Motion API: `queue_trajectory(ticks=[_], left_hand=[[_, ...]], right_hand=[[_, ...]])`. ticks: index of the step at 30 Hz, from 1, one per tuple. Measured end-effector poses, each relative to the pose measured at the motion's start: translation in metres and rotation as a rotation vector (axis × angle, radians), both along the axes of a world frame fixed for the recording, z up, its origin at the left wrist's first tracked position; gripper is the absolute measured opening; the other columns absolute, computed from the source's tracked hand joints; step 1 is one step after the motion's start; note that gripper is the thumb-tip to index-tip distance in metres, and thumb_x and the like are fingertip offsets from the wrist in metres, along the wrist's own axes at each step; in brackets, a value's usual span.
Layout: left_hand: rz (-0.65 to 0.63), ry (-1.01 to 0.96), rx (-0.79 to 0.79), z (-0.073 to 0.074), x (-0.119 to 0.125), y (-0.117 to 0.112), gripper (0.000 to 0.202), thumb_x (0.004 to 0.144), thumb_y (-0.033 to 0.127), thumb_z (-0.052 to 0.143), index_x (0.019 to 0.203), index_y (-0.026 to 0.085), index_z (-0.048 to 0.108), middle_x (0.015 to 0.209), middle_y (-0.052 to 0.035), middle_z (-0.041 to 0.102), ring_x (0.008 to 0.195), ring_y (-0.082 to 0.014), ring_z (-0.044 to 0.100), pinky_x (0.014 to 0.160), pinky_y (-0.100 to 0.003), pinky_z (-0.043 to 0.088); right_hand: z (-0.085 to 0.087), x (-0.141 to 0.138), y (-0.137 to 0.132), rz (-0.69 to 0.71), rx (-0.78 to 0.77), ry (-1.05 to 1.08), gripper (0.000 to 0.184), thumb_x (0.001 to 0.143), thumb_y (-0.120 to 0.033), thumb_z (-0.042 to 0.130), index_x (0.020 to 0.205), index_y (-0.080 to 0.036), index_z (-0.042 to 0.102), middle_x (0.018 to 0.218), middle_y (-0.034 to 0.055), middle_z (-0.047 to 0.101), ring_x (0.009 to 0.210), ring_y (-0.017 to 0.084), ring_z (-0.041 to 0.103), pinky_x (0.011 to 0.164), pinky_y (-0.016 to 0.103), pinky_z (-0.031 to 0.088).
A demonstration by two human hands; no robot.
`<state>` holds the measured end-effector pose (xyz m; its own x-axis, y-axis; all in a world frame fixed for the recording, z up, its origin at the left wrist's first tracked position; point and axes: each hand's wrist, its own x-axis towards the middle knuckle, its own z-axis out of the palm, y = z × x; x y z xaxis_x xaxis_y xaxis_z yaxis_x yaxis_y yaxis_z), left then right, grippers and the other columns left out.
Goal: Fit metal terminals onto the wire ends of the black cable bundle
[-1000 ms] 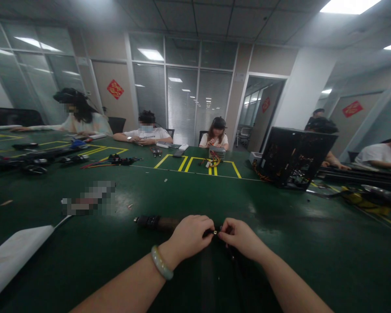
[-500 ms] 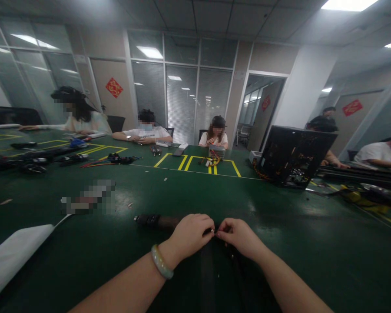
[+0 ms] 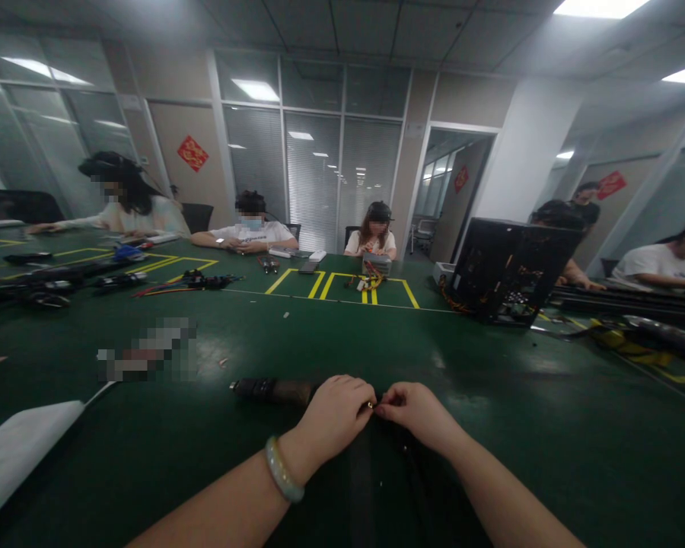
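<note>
My left hand (image 3: 334,415), with a pale green bangle (image 3: 281,479) on its wrist, is closed in a pinch on a tiny light-coloured part (image 3: 371,405) between the two hands. My right hand (image 3: 416,415) is also closed, its fingertips meeting the left hand's at that same small part. Both hands rest over a dark strap-like object (image 3: 365,487) that runs toward me on the green table (image 3: 262,449). A dark cylindrical tool (image 3: 271,391) lies just behind my left hand.
A white sheet (image 3: 17,449) lies at the near left. An open black computer case (image 3: 511,270) stands at the right. Cables and parts (image 3: 368,281) sit inside yellow floor-tape marks far across. Several people sit round the table's far and right sides.
My fingertips have closed together, hiding most of the small part. The view has shifted slightly to the right; the hands stay in place.
</note>
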<state>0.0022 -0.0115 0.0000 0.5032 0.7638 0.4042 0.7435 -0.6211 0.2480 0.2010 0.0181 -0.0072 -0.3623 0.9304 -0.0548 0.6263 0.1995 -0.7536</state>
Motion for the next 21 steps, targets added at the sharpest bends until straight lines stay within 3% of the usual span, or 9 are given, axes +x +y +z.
queue_trajectory(ticks=[6, 15, 21], left_hand=[[0.011, -0.011, -0.021, 0.002, 0.001, 0.0, 0.006, 0.085, 0.015, 0.058, 0.086, 0.021, 0.061, 0.088, 0.0, 0.064, 0.085, -0.0184, 0.058, 0.078, -0.032, 0.041], [-0.008, 0.022, -0.042, 0.002, 0.0, 0.0, 0.008, 0.088, 0.016, 0.057, 0.091, 0.022, 0.061, 0.092, -0.0002, 0.064, 0.089, -0.0185, 0.058, 0.083, -0.033, 0.041], [0.05, 0.013, -0.06, 0.0, -0.001, 0.001, 0.007, 0.086, 0.018, 0.06, 0.093, 0.021, 0.058, 0.09, -0.0009, 0.063, 0.086, -0.0191, 0.059, 0.081, -0.033, 0.043]], right_hand=[[0.011, 0.001, -0.006, 0.019, -0.027, -0.054, 0.015, 0.078, -0.034, 0.069, 0.081, -0.02, 0.074, 0.073, -0.0001, 0.071, 0.068, 0.015, 0.063, 0.056, 0.02, 0.038], [-0.002, 0.001, 0.0, 0.004, -0.052, -0.02, 0.024, 0.079, -0.041, 0.066, 0.077, -0.018, 0.072, 0.069, 0.0018, 0.07, 0.064, 0.016, 0.061, 0.052, 0.02, 0.037], [0.003, 0.0, -0.003, 0.02, -0.024, -0.053, 0.022, 0.081, -0.039, 0.064, 0.076, -0.019, 0.072, 0.067, 0.0006, 0.07, 0.062, 0.015, 0.061, 0.051, 0.019, 0.035]])
